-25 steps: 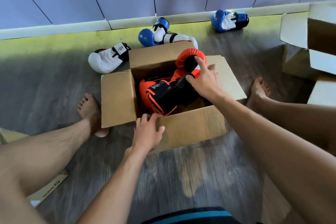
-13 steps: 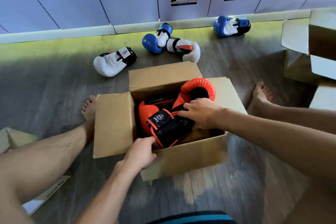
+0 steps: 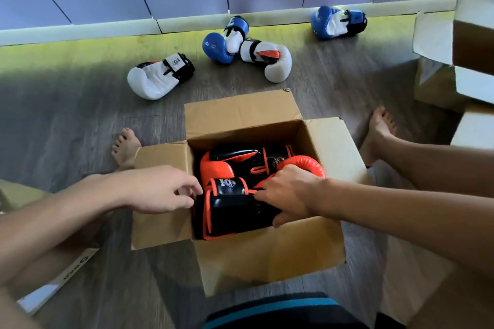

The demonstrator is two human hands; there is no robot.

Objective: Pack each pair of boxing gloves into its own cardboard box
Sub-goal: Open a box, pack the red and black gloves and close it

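Both hands: right hand (image 3: 287, 192) now presses the orange-black gloves (image 3: 232, 205) fully into the cardboard box (image 3: 270, 254); left hand (image 3: 160, 189), half-open and empty, released the flap.

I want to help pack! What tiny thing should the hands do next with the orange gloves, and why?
Probably push the near orange-and-black glove down flat. Its cuff reaches the cardboard box rim, while the right hand presses it and the left hand hovers open beside it. Then the flaps could close.

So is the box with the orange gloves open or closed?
Open. The cardboard box has its flaps spread outward, and both orange and black gloves show inside.
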